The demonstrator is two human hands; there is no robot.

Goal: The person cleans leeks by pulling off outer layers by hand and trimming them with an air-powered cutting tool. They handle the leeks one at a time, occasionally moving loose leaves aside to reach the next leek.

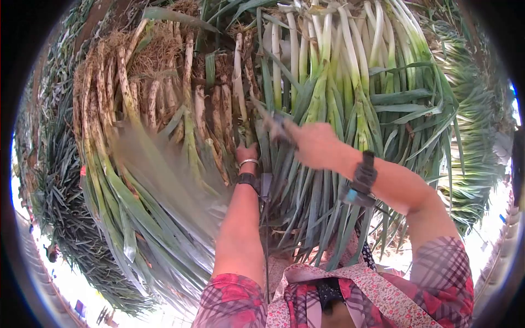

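Observation:
My left hand is closed around a leek whose stem is soil-stained and whose roots point away from me. My right hand is a little to the right, fingers wrapped around what looks like a small knife, smeared by motion, its tip toward the leek stem. Left of my left hand lie unpeeled leeks with brown, rooty ends. Beyond my right hand are cleaned leeks with white stems and green leaves.
Long green leaves hang toward me on the left, some blurred. A large stack of leeks rises at the right edge. More leek greens are heaped along the left edge.

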